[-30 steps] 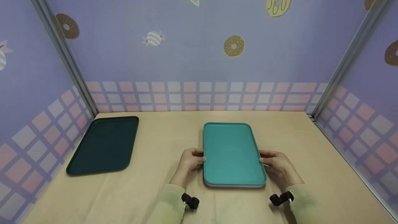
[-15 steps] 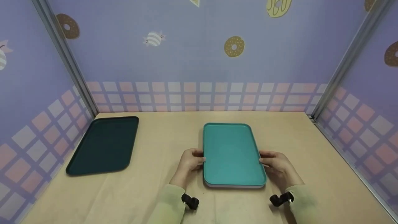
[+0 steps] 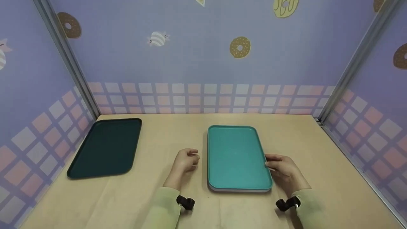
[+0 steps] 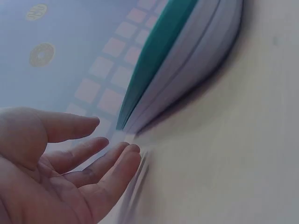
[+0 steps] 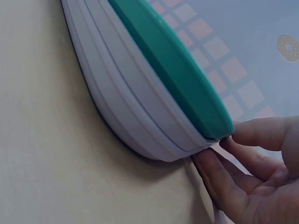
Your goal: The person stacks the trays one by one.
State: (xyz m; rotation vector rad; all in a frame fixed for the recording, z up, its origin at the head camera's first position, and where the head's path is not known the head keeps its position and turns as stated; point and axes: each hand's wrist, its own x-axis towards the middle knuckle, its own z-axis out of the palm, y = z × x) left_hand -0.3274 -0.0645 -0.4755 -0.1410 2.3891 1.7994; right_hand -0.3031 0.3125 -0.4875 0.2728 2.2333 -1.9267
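Note:
A teal rectangular tray (image 3: 237, 157) lies on top of what looks like a stack of whitish trays (image 5: 135, 112), level on the table. My right hand (image 3: 284, 167) holds the right edge of this stack; in the right wrist view its thumb is at the teal rim and other fingers are against the whitish edge below. Left of the stack, a short gap away, my left hand (image 3: 186, 162) is held with loosely bent fingers. Nothing is in it, as the left wrist view shows the bare palm and fingers (image 4: 110, 182).
A dark green tray (image 3: 105, 149) lies flat at the left of the beige table (image 3: 165, 143). Purple patterned walls (image 3: 203, 63) enclose the back and both sides, with metal posts (image 3: 359, 57) at the corners. Each sleeve carries a small black mount (image 3: 185, 202).
My left hand has let go of the stack's left edge and moved a little to the left. The right hand and the trays stay where they were.

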